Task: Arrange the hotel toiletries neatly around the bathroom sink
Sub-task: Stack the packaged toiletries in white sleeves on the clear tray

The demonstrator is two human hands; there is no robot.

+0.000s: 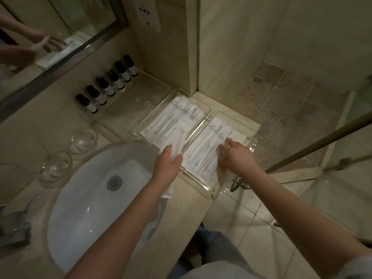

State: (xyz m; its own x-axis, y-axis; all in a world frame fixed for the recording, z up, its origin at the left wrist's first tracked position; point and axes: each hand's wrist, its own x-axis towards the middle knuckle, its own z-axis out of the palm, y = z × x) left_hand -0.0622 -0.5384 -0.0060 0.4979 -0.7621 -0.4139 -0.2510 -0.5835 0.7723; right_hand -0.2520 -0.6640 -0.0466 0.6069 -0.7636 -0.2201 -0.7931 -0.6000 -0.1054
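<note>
Two clear acrylic trays sit side by side on the counter right of the white sink (86,190). The left tray (141,125) holds several white toiletry packets (171,115). My left hand (168,165) grips a white packet (178,137) at that tray's near end, thumb on top. The right tray (252,146) holds more white packets (203,150). My right hand (234,156) rests on them with fingers stretched out, index finger pointing at the rightmost packet (236,135). Several small dark bottles (109,85) with white labels stand in a row below the mirror.
Two upturned glasses (82,140) (56,168) stand left of the sink. A mirror (50,37) spans the back left. The counter's right edge drops to a tiled shower floor (281,105); a glass door rail (322,141) crosses at right. A white cloth (168,190) lies under my left wrist.
</note>
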